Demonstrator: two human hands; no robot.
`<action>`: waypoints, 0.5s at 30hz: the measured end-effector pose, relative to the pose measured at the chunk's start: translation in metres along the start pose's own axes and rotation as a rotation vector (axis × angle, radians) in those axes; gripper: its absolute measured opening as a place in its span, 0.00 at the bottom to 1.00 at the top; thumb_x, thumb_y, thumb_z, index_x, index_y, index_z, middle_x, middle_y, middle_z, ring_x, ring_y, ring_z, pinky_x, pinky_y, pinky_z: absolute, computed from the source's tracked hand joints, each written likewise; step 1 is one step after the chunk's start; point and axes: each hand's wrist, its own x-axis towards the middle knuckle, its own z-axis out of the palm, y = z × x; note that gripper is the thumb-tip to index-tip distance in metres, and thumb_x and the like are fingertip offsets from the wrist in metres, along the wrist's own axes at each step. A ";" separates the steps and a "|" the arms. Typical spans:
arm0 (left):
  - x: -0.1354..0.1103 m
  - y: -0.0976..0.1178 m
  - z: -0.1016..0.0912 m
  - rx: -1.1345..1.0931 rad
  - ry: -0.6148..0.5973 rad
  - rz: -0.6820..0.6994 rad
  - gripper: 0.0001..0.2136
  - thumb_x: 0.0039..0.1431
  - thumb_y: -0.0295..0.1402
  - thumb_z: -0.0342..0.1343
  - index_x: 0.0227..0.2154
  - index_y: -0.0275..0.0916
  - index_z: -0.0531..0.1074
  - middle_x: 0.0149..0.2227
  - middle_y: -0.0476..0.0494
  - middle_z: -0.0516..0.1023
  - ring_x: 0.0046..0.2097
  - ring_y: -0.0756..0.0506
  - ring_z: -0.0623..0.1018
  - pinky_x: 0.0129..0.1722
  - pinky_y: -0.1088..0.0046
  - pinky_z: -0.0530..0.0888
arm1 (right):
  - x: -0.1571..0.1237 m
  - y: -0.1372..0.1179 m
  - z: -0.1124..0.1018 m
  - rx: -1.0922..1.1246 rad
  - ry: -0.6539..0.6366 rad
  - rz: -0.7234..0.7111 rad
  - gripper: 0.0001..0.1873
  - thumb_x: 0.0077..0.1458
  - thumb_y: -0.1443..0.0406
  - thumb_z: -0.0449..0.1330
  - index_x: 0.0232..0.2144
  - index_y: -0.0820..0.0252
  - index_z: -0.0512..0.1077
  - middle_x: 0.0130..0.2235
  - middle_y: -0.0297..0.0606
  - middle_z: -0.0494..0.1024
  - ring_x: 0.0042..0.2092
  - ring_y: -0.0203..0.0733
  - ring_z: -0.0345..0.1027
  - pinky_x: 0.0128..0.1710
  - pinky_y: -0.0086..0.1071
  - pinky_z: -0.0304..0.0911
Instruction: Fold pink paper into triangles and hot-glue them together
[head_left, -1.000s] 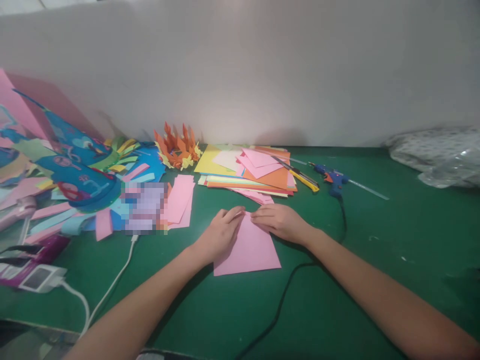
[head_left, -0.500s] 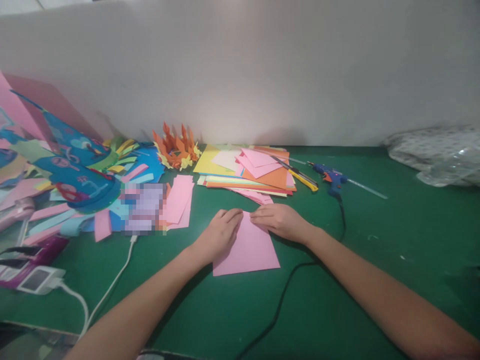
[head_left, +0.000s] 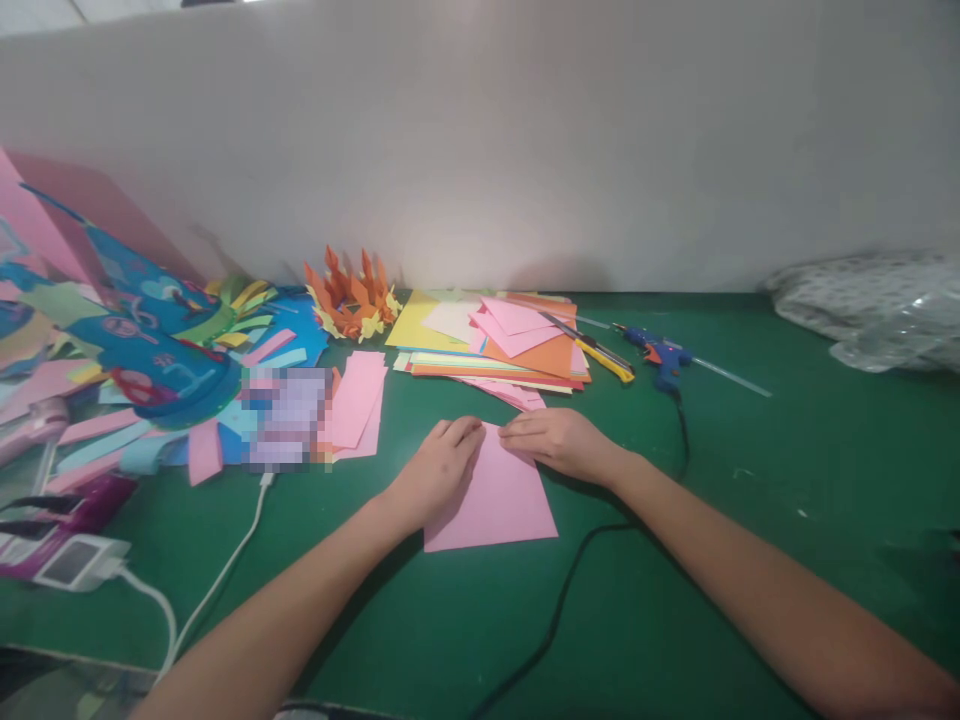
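Observation:
A pink sheet of paper (head_left: pixel 499 505) lies in front of me on the green table. My left hand (head_left: pixel 442 462) rests over its far left corner, fingers curled and pressed together at the paper's edge. At the far right corner, my right hand (head_left: pixel 559 440) pinches the same edge with its fingers held together. Only a small gap separates the two sets of fingertips. Both thumbs are mostly hidden, and the hands cover the paper's upper sides.
Behind the hands sits a stack of coloured paper (head_left: pixel 495 375) with a yellow utility knife (head_left: pixel 600 355) on it. A blue glue gun (head_left: pixel 660 360) lies to the right, its black cord (head_left: pixel 559 610) crossing nearer. Pink strips (head_left: pixel 356 405), an orange paper crown (head_left: pixel 352 295) and blue cone hats (head_left: pixel 161 355) stand left.

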 end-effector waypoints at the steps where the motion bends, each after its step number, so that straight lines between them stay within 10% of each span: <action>1: 0.000 0.000 -0.001 0.001 -0.001 -0.002 0.14 0.63 0.24 0.40 0.50 0.33 0.62 0.50 0.35 0.67 0.46 0.43 0.68 0.47 0.62 0.70 | 0.000 0.000 0.000 0.002 -0.002 0.000 0.14 0.61 0.70 0.49 0.41 0.61 0.74 0.43 0.39 0.79 0.44 0.39 0.72 0.44 0.33 0.69; 15: 0.002 -0.001 0.002 0.001 -0.002 0.008 0.16 0.60 0.22 0.42 0.51 0.33 0.62 0.50 0.36 0.66 0.46 0.42 0.67 0.48 0.62 0.68 | 0.001 0.000 -0.001 0.012 -0.013 0.008 0.14 0.61 0.70 0.49 0.41 0.61 0.74 0.42 0.40 0.79 0.44 0.40 0.71 0.43 0.35 0.69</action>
